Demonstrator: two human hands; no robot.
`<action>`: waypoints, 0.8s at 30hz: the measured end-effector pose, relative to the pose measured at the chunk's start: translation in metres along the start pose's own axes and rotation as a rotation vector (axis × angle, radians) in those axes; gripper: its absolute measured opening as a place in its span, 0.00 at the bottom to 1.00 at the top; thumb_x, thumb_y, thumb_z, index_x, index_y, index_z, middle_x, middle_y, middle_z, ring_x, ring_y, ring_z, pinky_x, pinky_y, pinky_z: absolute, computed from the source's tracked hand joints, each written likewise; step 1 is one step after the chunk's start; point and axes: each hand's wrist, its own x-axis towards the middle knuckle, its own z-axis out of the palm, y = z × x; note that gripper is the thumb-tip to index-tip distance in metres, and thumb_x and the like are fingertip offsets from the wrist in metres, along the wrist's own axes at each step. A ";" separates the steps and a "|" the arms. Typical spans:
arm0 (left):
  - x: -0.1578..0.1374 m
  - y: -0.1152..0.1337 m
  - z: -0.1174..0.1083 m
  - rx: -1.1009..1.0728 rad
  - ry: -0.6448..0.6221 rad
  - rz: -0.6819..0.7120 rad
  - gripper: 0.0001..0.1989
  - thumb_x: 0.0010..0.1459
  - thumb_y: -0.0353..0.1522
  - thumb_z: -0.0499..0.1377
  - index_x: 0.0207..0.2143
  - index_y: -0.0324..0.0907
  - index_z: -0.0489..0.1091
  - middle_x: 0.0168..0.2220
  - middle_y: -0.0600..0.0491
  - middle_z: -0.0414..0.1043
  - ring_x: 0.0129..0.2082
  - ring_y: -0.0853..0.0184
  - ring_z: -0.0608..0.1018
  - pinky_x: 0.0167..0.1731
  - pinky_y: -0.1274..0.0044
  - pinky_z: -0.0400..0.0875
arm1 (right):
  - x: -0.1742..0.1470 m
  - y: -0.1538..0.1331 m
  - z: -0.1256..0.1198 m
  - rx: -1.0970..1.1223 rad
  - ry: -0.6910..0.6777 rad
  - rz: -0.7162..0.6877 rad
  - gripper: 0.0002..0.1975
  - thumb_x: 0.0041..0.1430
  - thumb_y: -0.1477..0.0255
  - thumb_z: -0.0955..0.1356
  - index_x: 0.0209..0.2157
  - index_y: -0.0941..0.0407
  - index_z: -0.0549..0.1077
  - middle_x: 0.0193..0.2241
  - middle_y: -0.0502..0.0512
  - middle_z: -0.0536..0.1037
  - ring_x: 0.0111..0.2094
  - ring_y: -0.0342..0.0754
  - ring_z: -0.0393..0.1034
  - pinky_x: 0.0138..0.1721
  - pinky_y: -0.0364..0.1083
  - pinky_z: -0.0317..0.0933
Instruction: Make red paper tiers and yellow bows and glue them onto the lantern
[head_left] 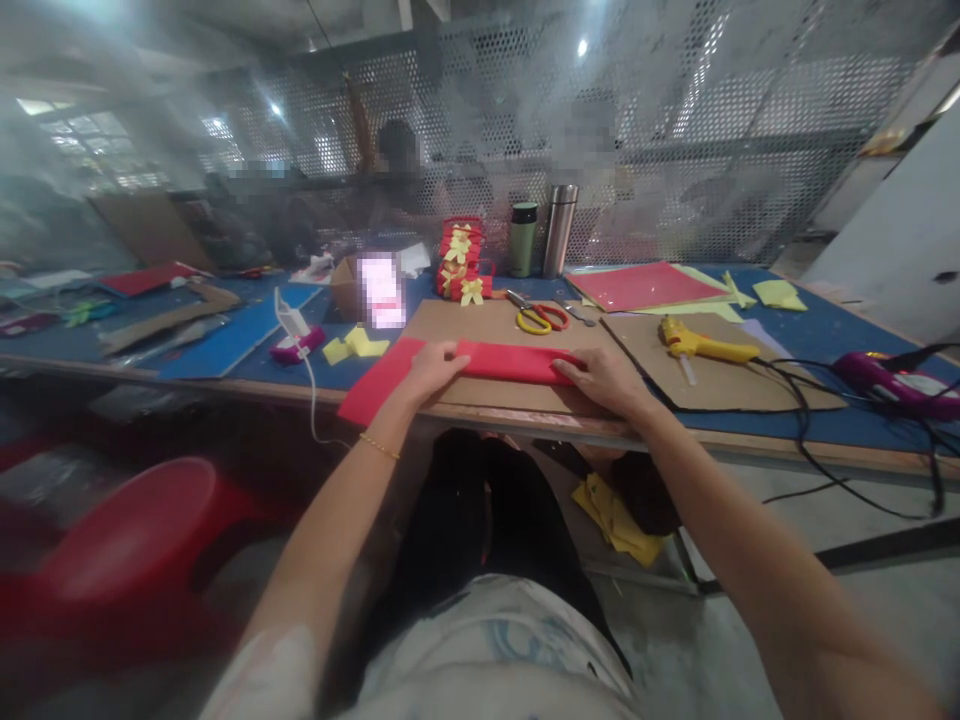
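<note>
A red sheet (514, 362) lies along the front of a brown cardboard piece (450, 322), with a folded strip between my hands. Its left end (379, 385) spreads flat past my left wrist towards the table edge. My left hand (439, 368) is closed on the strip's left part, thumb on top. At the strip's right end my right hand (604, 378) grips it, thumb over the upper face. The undersides of the fingers are partly hidden. Scissors (541, 318) with yellow and red handles rest on the cardboard just beyond the strip.
A yellow glue gun (705, 345) lies on a second cardboard piece (750, 390), its dark cables trailing right. Behind stand red boxes with yellow bows (461, 265), a green tumbler (523, 240) and a steel flask (559, 232). A lit phone (381, 290) stands left; a red stool (142, 520) is below.
</note>
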 end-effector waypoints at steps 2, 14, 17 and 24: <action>-0.001 0.003 0.003 0.061 0.042 -0.024 0.11 0.57 0.37 0.61 0.25 0.45 0.64 0.25 0.55 0.69 0.34 0.60 0.74 0.43 0.66 0.70 | 0.000 -0.005 0.001 -0.072 0.021 0.031 0.20 0.71 0.59 0.64 0.32 0.53 0.81 0.30 0.61 0.84 0.31 0.56 0.76 0.31 0.50 0.58; -0.006 0.017 0.011 0.207 0.083 -0.104 0.13 0.58 0.32 0.61 0.46 0.46 0.74 0.40 0.52 0.80 0.41 0.58 0.78 0.57 0.60 0.65 | 0.003 0.008 0.027 0.089 0.209 -0.180 0.19 0.69 0.70 0.66 0.58 0.56 0.75 0.55 0.67 0.78 0.55 0.61 0.74 0.56 0.57 0.68; -0.011 0.021 0.009 0.212 0.040 -0.041 0.28 0.60 0.30 0.57 0.63 0.51 0.72 0.48 0.53 0.82 0.49 0.57 0.80 0.62 0.60 0.61 | 0.005 0.013 0.034 0.098 0.238 -0.289 0.15 0.69 0.73 0.64 0.50 0.56 0.81 0.53 0.66 0.79 0.55 0.60 0.74 0.58 0.58 0.68; -0.011 0.033 0.004 0.427 -0.107 0.037 0.26 0.66 0.32 0.51 0.62 0.52 0.77 0.61 0.49 0.78 0.62 0.49 0.74 0.62 0.55 0.62 | 0.004 0.010 0.034 0.020 0.165 -0.331 0.16 0.67 0.78 0.62 0.41 0.56 0.83 0.43 0.64 0.84 0.45 0.56 0.76 0.51 0.53 0.69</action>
